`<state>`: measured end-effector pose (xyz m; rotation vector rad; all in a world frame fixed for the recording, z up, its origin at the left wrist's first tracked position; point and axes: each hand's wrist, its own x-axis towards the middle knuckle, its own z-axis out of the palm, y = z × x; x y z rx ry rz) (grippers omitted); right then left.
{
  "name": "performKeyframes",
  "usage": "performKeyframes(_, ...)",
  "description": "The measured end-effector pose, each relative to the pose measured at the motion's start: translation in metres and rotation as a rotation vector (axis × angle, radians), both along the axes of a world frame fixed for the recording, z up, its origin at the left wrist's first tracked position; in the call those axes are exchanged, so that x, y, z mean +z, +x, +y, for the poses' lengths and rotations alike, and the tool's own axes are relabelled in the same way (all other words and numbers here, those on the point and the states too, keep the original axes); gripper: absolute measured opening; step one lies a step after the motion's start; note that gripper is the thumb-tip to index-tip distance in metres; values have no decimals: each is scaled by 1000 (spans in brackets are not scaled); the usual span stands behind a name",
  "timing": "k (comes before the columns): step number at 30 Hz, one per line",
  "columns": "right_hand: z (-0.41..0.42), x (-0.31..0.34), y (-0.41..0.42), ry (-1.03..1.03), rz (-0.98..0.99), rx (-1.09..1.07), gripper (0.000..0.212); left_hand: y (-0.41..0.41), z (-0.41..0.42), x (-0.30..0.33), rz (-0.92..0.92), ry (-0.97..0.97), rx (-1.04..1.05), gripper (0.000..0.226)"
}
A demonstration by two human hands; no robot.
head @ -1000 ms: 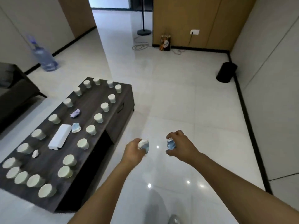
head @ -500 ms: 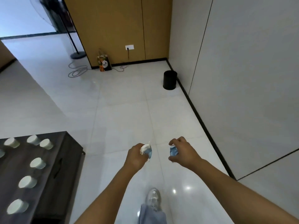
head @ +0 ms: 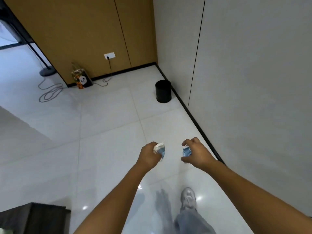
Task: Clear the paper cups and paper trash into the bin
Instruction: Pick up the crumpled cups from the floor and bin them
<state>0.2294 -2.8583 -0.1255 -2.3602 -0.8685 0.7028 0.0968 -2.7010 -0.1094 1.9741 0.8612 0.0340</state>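
Observation:
My left hand (head: 149,155) grips a crumpled white and blue paper cup (head: 160,149). A second crushed blue paper piece (head: 186,152) is held in my right hand (head: 196,153), fingers curled round it. Both hands are out in front of me over the white tiled floor. The black round bin (head: 163,91) stands on the floor ahead, close to the right wall, well beyond my hands.
A corner of the dark coffee table (head: 33,217) shows at the bottom left. A panda-print bag (head: 81,78), loose cables (head: 50,92) and a lamp stand base (head: 47,71) lie by the wooden wall at the back left. My shoe (head: 188,197) is below my hands.
The view has turned right and moved forward. The table with its cups has slid almost out of view, and the bin now looks larger and closer. Both hands keep their hold.

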Motion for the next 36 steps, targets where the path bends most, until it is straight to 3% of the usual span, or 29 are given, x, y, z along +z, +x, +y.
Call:
performKeyframes(11, 164, -1, 284, -13, -9, 16, 50, 270, 152, 3, 19, -50, 94, 13)
performKeyframes(20, 333, -13, 442, -5, -4, 96, 51, 426, 309, -12, 65, -21, 161, 7)
performKeyframes(24, 408, -24, 512, -15, 5, 90, 51, 500, 388, -23, 115, 15, 125, 22)
performKeyframes(36, 594, -47, 731, -44, 67, 42, 54, 732, 592, -41, 180, -32, 109, 24)
